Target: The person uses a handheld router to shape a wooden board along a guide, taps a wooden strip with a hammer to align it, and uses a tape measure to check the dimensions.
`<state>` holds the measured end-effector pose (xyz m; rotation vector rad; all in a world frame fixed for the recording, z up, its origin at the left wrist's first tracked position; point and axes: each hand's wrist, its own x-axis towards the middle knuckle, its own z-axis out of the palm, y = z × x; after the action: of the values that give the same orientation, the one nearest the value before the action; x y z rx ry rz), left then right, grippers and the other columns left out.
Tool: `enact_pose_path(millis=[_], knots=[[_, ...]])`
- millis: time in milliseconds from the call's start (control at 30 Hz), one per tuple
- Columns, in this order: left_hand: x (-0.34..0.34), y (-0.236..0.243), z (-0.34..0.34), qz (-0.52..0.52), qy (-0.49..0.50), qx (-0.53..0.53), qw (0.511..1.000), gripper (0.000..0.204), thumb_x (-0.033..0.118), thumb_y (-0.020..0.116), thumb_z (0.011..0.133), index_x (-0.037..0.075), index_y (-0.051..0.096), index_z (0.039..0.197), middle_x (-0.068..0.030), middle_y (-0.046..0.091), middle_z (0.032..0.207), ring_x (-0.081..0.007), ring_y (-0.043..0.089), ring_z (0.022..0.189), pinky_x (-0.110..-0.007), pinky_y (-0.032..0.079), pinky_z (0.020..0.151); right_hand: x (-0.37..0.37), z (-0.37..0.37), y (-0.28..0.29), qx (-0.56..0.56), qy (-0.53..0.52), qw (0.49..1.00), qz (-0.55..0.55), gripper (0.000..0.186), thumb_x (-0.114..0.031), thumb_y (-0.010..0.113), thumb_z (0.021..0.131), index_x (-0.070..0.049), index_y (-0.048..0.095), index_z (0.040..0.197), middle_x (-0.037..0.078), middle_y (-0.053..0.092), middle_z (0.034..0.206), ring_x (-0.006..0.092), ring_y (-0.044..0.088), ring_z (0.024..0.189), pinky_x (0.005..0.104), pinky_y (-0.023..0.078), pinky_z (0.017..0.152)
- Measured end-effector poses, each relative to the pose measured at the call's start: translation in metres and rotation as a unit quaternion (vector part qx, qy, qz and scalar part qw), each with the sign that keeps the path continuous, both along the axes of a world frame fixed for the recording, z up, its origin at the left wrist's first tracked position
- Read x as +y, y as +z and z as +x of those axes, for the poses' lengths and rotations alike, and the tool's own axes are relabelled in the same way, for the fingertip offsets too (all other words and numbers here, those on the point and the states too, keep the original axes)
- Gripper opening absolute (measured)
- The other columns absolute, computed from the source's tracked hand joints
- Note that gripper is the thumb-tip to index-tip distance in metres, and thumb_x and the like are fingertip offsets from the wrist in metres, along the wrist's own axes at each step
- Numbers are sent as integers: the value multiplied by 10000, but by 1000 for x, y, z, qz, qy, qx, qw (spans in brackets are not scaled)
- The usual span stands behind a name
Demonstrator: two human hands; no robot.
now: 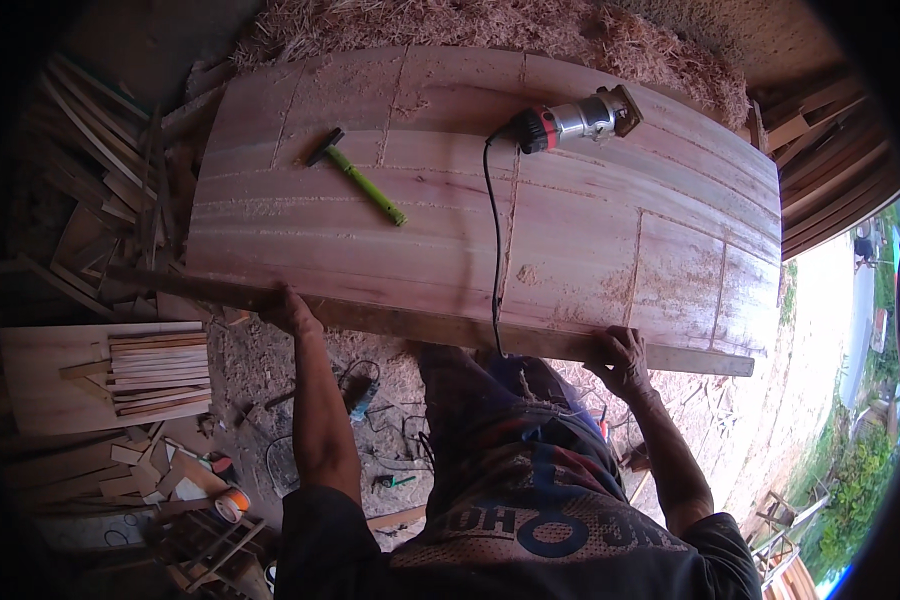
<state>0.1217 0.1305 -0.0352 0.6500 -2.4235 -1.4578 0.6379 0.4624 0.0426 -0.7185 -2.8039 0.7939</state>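
Note:
Both my hands grip a long narrow wooden batten [410, 322] lying along the near edge of a wide pale board [580, 230]. My left hand [295, 312] is closed on it left of centre, my right hand [622, 355] toward its right end. On the board, crossed by routed grooves and sawdust, a handheld router [570, 122] with a red band lies on its side at the upper right, its black cord [492, 220] running down over the near edge. A green-handled hammer [365, 185] lies on the upper left of the board.
Wood offcuts [95, 180] are piled at the left, above a panel [50, 370] bearing several strips. Shavings [470, 25] heap behind the board. Curved planks [835, 190] are stacked at the right. Tools and cables [365, 390] litter the floor by my legs. A sunlit yard lies far right.

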Motion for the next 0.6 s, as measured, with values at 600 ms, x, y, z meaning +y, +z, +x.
enact_pose_path(millis=[600], knots=[[64,-9,98,-49,-30,66,996,498,329,671,910,-122,608,1113,-256,660,1106,-345,677,952,-441,553,814,-1,-58,48,-29,58,998,-4,562,-355,820,745,-89,613,1195,126,572,1179,348,532,1111,481,435,922]])
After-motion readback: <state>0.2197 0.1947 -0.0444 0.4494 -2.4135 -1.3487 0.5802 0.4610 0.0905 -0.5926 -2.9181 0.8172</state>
